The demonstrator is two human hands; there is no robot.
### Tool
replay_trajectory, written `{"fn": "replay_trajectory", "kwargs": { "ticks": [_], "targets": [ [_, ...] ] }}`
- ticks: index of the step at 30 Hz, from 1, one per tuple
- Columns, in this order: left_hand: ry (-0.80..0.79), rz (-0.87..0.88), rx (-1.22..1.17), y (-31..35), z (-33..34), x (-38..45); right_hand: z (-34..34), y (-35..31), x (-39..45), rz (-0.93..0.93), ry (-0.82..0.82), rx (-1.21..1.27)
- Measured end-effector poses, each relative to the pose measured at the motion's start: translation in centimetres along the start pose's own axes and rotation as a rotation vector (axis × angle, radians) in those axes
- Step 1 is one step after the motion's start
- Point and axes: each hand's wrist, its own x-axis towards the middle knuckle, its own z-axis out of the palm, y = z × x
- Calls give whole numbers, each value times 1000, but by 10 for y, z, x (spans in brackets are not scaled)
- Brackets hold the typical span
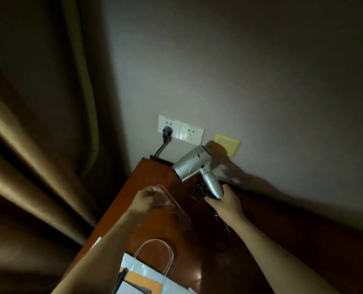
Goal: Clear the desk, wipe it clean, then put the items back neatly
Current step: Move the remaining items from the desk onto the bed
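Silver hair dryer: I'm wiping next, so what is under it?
Under the silver hair dryer, held by the right hand, lie its black cord and the reddish-brown wooden desk; farther back is shadowed.

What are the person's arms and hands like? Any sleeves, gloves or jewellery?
Both forearms are bare as far as the picture shows, with no sleeve in view. The left hand and right hand wear no gloves. No watch, ring or bracelet can be made out, though the picture is dim and blurred.

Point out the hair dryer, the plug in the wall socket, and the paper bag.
hair dryer point(192, 166): head view, on its silver barrel.
plug point(167, 130): head view, on the dark plug body in the left socket.
paper bag point(143, 270): head view, on its pale front panel.
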Motion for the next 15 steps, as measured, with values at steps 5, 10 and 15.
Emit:
{"fn": "replay_trajectory", "kwargs": {
  "ticks": [5, 10, 15],
  "targets": [
    [-127, 83, -93, 70, 94, -68, -85, 38, -61, 46, 146, 36],
    [-320, 141, 31, 88, 194, -126, -159, 102, -151, 131, 303, 112],
    [-451, 278, 213, 83, 299, -214, -217, 174, -255, 288, 453, 205]
  ]
}}
